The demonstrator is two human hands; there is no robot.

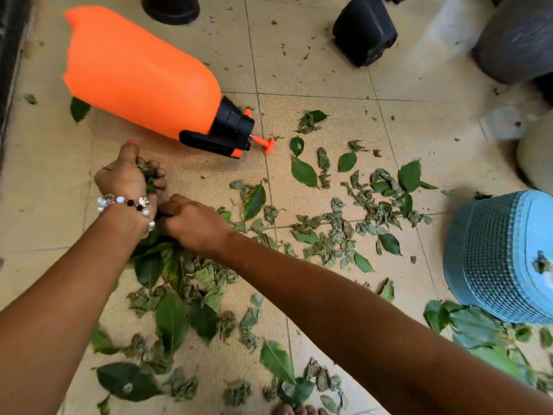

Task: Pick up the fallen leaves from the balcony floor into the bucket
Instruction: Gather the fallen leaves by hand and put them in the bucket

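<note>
While left hand [127,175] clutches leaves [148,172] (crumpled), right hand [191,223] curled

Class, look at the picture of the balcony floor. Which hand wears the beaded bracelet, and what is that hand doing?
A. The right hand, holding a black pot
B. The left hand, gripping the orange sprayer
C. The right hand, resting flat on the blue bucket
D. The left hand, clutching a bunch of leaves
D: the beaded bracelet circles the wrist of the left hand, whose fingers curl round a bunch of leaves, clear of the orange sprayer.

Soft daylight, wide-angle warp, blurred edges
</note>
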